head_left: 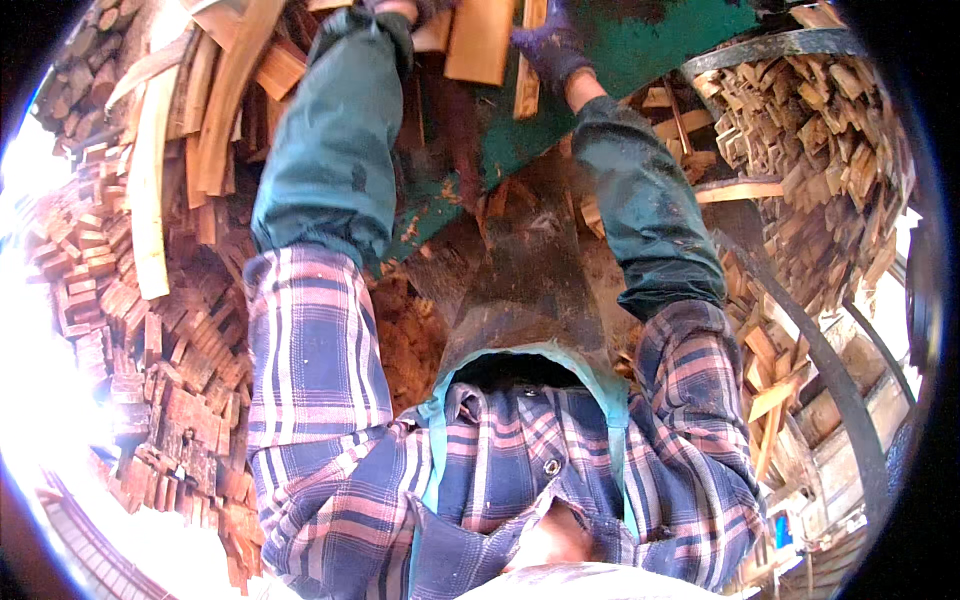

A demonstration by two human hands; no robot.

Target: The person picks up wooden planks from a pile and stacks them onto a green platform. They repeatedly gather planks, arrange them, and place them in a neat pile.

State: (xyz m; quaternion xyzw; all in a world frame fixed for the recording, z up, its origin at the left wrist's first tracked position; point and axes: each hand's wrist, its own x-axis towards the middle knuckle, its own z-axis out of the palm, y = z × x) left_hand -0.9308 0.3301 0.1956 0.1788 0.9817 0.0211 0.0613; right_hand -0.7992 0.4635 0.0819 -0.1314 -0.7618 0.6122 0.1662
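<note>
Gloved hands at green bench, 2 wood pieces.
Right hand, purple glove, grip closed on narrow stick over green bench; left hand mostly hidden, grip unclear, beside wide board; offcut pile at left.

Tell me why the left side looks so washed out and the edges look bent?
In the head view, daylight blows out the left rim, bleaching the stacked wood offcuts there; the fisheye lens bends the metal hoop on the right and blackens the corners; the gloved right hand and the plank near the top look slightly soft.
</note>
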